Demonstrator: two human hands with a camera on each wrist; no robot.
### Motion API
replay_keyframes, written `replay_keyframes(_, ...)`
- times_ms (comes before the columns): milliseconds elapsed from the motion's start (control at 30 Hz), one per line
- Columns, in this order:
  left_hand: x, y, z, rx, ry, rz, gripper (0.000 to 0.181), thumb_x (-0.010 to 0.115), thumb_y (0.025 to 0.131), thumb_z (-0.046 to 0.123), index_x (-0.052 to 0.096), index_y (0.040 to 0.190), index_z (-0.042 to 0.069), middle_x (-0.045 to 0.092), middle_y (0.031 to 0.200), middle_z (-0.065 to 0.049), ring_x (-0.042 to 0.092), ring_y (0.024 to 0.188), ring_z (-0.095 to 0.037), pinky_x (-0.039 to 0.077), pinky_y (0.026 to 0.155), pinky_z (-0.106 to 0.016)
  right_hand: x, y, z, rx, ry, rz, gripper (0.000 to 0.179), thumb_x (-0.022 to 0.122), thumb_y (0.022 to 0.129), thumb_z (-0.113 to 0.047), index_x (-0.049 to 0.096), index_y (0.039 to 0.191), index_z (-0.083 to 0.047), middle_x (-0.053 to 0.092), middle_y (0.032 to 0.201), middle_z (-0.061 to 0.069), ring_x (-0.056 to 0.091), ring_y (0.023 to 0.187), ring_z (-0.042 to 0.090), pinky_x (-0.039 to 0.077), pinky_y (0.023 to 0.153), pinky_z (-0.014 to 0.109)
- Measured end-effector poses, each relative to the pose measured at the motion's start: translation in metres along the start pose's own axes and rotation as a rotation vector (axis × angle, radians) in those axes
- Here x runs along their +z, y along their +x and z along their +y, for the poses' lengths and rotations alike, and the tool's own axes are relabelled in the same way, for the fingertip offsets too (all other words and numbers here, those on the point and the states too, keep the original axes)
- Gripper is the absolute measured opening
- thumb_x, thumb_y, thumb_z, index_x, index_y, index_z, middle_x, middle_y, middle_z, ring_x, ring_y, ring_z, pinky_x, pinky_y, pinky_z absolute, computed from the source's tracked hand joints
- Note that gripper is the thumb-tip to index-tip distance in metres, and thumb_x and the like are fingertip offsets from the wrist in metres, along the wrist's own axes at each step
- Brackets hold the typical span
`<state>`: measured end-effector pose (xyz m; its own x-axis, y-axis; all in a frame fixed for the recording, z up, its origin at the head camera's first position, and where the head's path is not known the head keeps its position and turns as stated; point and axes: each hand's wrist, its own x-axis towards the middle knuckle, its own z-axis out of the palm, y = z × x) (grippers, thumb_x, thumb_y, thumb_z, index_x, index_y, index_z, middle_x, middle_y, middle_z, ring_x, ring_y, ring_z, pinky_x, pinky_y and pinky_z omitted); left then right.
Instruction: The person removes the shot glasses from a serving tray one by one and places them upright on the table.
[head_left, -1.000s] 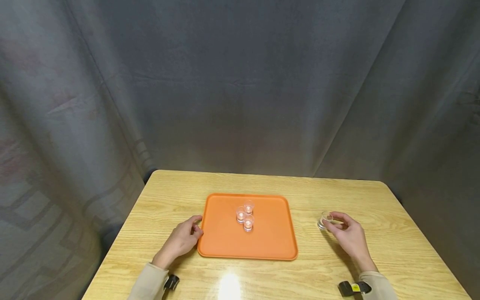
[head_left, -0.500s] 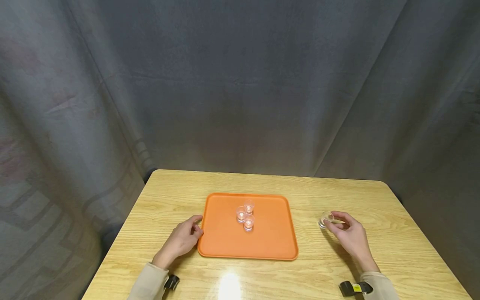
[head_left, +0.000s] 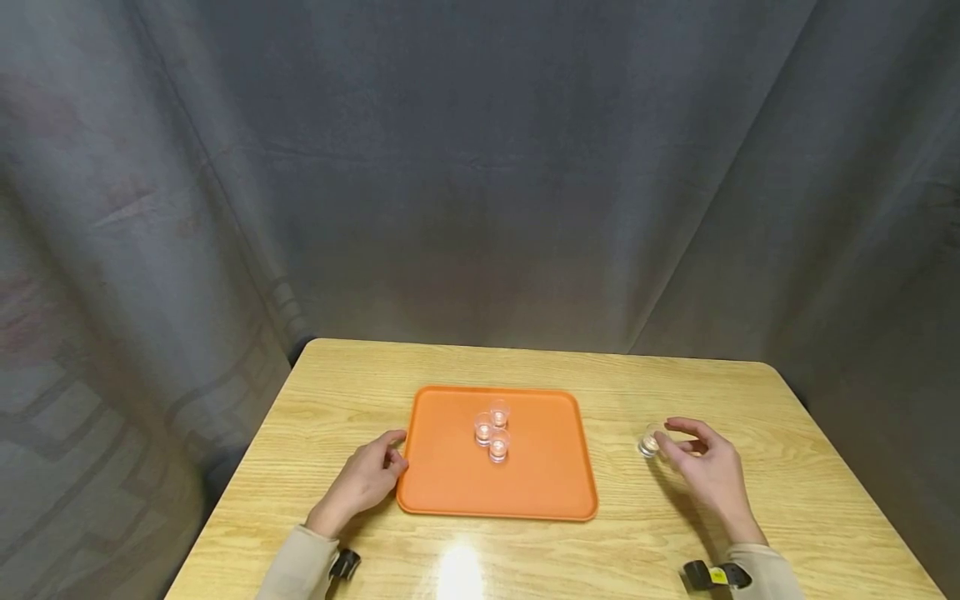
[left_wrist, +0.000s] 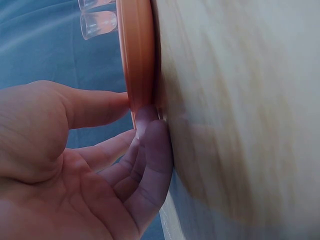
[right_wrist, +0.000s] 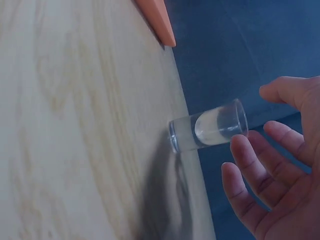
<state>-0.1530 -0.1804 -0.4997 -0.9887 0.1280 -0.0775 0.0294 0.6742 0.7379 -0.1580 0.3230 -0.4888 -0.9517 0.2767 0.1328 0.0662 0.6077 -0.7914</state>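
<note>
An orange tray [head_left: 450, 492] lies on the table, with three clear shot glasses [head_left: 483, 431] standing close together on it. My left hand [head_left: 365, 477] grips the tray's left edge. In the left wrist view its thumb presses the rim and curled fingers reach against the outer side and underside. Another clear shot glass [right_wrist: 210, 129] stands upright on the wood, right of the tray. My right hand [head_left: 708, 468] is just beside this glass. In the right wrist view its thumb is apart from the glass, and the fingers are loosely bent by the rim, holding nothing.
The light wooden table [head_left: 525, 558] has a bright light reflection near its front. A grey curtain [head_left: 480, 183] hangs behind the table and along both sides. Black wrist straps sit on both sleeves.
My right thumb and fingers have come away from the single shot glass, and that hand has shifted slightly right. The left hand keeps its place on the tray.
</note>
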Motion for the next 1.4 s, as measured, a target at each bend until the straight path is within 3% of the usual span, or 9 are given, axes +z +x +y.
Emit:
replay_keyframes(233, 0.002, 0.001, -0.001, -0.004, 0.000, -0.002, 0.046, 0.065, 0.104, 0.009, 0.058, 0.149, 0.000, 0.062, 0.091, 0.002, 0.051, 0.076, -0.012, 0.041, 0.074, -0.030, 0.002, -0.001, -0.008, -0.062, 0.004, 0.014, 0.039, 0.082, 0.096, -0.033, 0.075, 0.125, -0.009, 0.070, 0.108, -0.021, 0.063, 0.081, -0.009, 0.052, 0.061, 0.022)
replay_keyframes(333, 0.002, 0.000, -0.001, -0.005, 0.002, -0.001, 0.046, 0.065, 0.104, 0.009, 0.058, 0.149, 0.000, 0.061, 0.090, 0.002, 0.051, 0.076, -0.012, 0.041, 0.074, -0.029, 0.005, -0.002, -0.014, -0.098, 0.007, 0.014, 0.036, 0.082, 0.096, -0.030, 0.076, 0.124, -0.008, 0.073, 0.109, -0.016, 0.064, 0.081, -0.009, 0.053, 0.061, 0.022)
replay_keyframes(533, 0.001, -0.001, -0.001, -0.006, 0.003, -0.001, 0.046, 0.065, 0.104, 0.009, 0.058, 0.149, 0.000, 0.061, 0.090, 0.002, 0.050, 0.076, -0.013, 0.041, 0.075, -0.030, 0.016, -0.003, -0.025, -0.142, 0.018, 0.006, 0.030, 0.081, 0.096, -0.023, 0.077, 0.120, -0.006, 0.078, 0.114, 0.010, 0.067, 0.081, -0.006, 0.055, 0.063, 0.021)
replay_keyframes(633, 0.001, 0.000, -0.001, -0.003, 0.005, 0.001, 0.046, 0.065, 0.104, 0.010, 0.058, 0.148, 0.000, 0.061, 0.090, 0.002, 0.051, 0.077, -0.012, 0.042, 0.077, -0.031, 0.023, -0.004, -0.029, -0.156, 0.021, -0.001, 0.028, 0.081, 0.095, -0.021, 0.077, 0.119, -0.006, 0.077, 0.116, 0.016, 0.066, 0.082, -0.007, 0.055, 0.065, 0.018)
replay_keyframes(1400, 0.001, 0.000, -0.002, 0.001, 0.024, 0.007, 0.045, 0.064, 0.104, 0.009, 0.059, 0.148, 0.000, 0.063, 0.092, 0.002, 0.051, 0.076, -0.012, 0.043, 0.075, -0.030, 0.067, -0.005, -0.058, -0.182, 0.093, -0.119, 0.029, 0.082, 0.094, -0.018, 0.077, 0.119, -0.004, 0.078, 0.116, 0.013, 0.069, 0.085, 0.003, 0.057, 0.071, 0.021)
